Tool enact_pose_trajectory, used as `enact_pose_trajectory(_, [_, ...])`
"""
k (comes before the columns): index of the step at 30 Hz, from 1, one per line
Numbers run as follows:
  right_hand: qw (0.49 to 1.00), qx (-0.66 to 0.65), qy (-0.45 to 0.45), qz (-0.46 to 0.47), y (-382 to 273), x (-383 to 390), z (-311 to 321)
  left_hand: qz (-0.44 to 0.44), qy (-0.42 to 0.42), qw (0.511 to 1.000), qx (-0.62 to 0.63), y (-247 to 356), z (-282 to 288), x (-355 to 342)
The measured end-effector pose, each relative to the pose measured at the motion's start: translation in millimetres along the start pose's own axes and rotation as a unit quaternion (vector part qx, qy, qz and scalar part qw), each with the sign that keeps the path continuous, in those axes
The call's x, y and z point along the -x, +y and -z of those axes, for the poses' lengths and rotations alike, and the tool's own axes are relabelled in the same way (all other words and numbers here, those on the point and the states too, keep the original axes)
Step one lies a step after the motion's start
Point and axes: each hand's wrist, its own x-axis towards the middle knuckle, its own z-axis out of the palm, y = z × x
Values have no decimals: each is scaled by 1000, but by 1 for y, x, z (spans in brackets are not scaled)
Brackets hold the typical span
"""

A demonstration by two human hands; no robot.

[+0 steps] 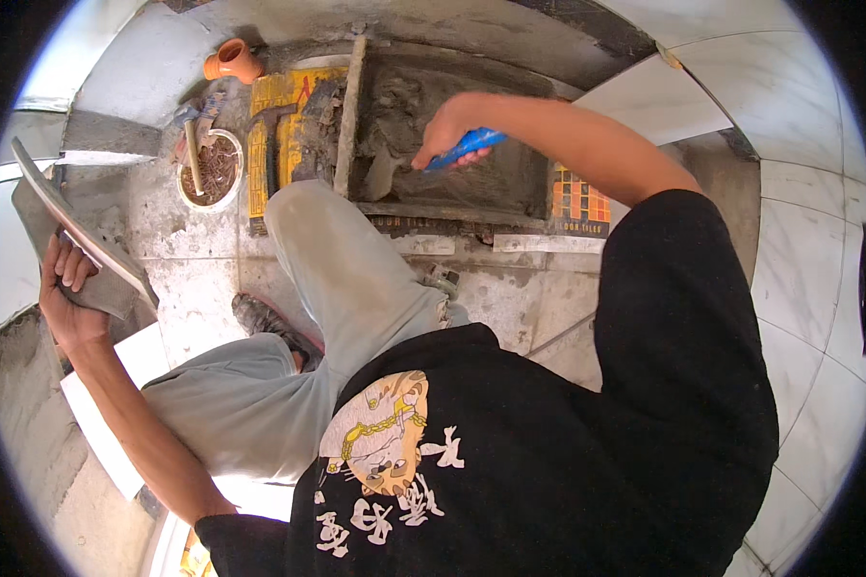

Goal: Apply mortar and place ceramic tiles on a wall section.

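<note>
Shirt: black sleeve and chest (568,452) fill the bottom of the view, hiding the floor beneath.
Knee: grey trouser leg (346,279) juts up the middle, cutting off part of the floor tiles (202,260).
Left hand: left hand (67,293) out wide, fingers wrapped under a grey tile (77,231), held tilted on edge.
Right hand: right hand (447,135) stretched forward, closed around a blue-handled trowel (452,152), blade down in the wet mortar (452,125).
Mortar: heaped on a flattened yellow sack (279,96), wooden strip (348,115) across it.
Beside: hammer (271,144), white bucket (212,171).
Far: orange pipe fitting (231,62).
</note>
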Motion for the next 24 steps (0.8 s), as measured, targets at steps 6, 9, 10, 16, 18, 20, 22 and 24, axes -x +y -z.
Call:
enact_pose_trajectory(6, [996,-80,-10,-23,-12,8,9,4,9,1000,22,-6,-25,26])
enact_pose_trajectory(9, [993,-114,-41,10,-31,-2,-17,13,25,999,20,-2,-32,38])
enact_pose_trajectory(10, [993,-109,-39,9,-27,-2,-11,8,26,999,22,-1,-31,39])
enact_pose_trajectory(16, [992,-104,-61,29,-24,-8,-5,-25,60,998,-1,-6,-34,35])
enact_pose_trajectory(18, [997,-74,-14,16,-26,-10,-19,-8,39,999,9,-2,-27,31])
enact_pose_trajectory(20, [1000,-24,-2,0,-15,-16,-15,8,19,1000,20,-5,-34,29])
enact_pose_trajectory(22, [999,28,10,-16,-3,-20,-10,-6,37,999,-13,-8,-44,27])
enact_pose_trajectory(24, [995,76,28,-63,12,-23,-8,-13,35,999,-21,-12,-43,21])
